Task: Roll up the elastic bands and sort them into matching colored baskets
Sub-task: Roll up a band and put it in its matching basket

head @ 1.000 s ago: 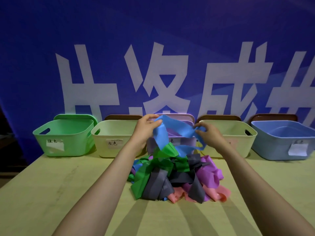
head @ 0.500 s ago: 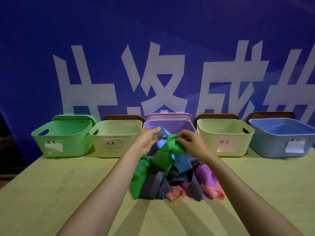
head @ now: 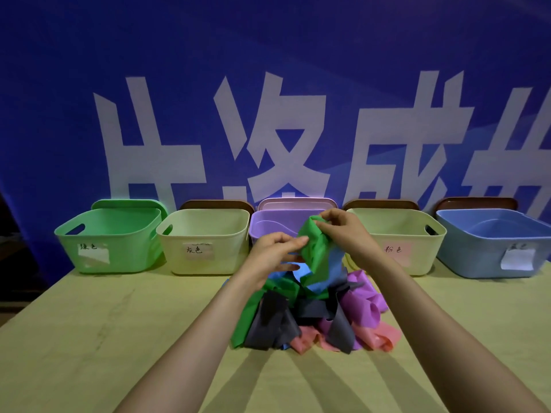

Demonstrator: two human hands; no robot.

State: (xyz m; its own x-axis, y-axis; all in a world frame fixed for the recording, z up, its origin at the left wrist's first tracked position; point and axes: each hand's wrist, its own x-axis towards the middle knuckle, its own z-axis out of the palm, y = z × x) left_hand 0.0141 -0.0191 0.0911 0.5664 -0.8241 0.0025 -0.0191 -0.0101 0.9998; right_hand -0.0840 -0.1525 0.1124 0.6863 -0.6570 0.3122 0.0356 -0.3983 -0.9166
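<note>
Pinching a green band with both hands, are we?

We are. Our right hand has its grip curled tight round the band's top end, lifted above the pile. Our left hand has its grip closed on the band a little lower, thumb above and fingers beneath.

And where does the rest of it hang?

Its lower part runs down into the pile, tangled with blue, grey, purple and pink bands, in the middle of the tabletop.

What do we see along the far edge?

Five baskets in a row. From the left: a green basket, a cream basket with a handwritten label, a purple basket just behind our hands, a second cream basket with a pinkish label, and a blue basket. The green basket stands well to the left of the band we hold.

And behind them?

A blue banner with big white characters.
</note>
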